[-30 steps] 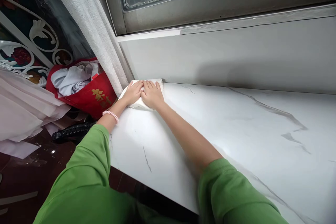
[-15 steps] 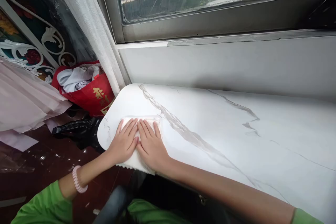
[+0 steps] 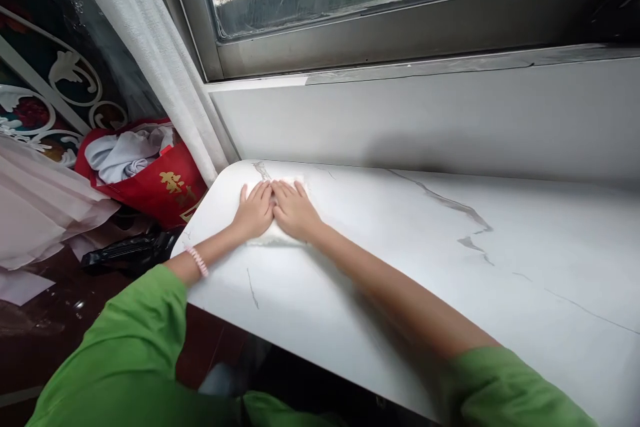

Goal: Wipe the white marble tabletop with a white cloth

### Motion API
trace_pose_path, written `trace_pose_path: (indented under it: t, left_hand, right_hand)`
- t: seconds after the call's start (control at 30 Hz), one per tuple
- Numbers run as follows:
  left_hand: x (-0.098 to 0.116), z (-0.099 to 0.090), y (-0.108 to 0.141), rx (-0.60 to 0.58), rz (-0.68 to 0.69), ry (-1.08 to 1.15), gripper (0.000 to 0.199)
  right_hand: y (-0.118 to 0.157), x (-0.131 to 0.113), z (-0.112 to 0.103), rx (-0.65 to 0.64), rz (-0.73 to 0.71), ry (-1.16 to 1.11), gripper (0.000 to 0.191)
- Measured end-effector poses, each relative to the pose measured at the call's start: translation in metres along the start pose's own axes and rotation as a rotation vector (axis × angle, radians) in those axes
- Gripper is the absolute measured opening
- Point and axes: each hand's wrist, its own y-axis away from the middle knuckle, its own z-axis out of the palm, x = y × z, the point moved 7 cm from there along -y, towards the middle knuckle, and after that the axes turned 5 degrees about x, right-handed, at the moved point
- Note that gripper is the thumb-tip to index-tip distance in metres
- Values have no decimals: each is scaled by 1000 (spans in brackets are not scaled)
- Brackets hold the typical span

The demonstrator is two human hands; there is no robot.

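A white cloth (image 3: 276, 236) lies flat on the white, grey-veined tabletop (image 3: 380, 247), near its rounded left end. My left hand (image 3: 253, 211) rests palm down on the cloth with its fingers stretched out. Beside it, my right hand (image 3: 296, 211) presses flat on the same cloth, and the two hands touch at the thumbs and index fingers. Most of the cloth's middle is hidden under them. A pink coiled band (image 3: 198, 261) circles my left wrist.
A pale wall panel (image 3: 400, 120) and a metal-framed window (image 3: 325, 53) stand behind the table. A white curtain (image 3: 145, 53) hangs at the back left. Left of the table are a red bag (image 3: 165, 187) stuffed with fabric, a black plastic bag (image 3: 125, 250) and pale pink cloth (image 3: 45, 200).
Both hands have slid the cloth away from the table's front edge, toward the wall and slightly right. My arms reach further over the tabletop, and the view has shifted a little.
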Motion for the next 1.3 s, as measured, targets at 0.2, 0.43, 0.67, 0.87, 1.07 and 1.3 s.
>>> trace_pose_path:
  t: [0.2,0.43,0.67,0.87,1.07,1.3]
  left_hand:
    - [4,18,-89,17,95,56,42]
    - [8,25,-110,6,121,82,41]
    - [22,22,-82,6,103,73,44]
    - [51,9,-21,58,110,48,45]
    - [87,-7,57,91,169,54,46]
    - [125,-20,124,106,219,46,48]
  right_hand:
    - [-48,69,-5,64,108,73,58]
    - [-53,89,-9,131,117,37,56]
    - [-25,76,-13,63,132,67,57]
    - [34,43,-26,53,83,111,59]
    - [110,0,-42,63,55,112,59]
    - [178,-33,-58,96,6,115,58]
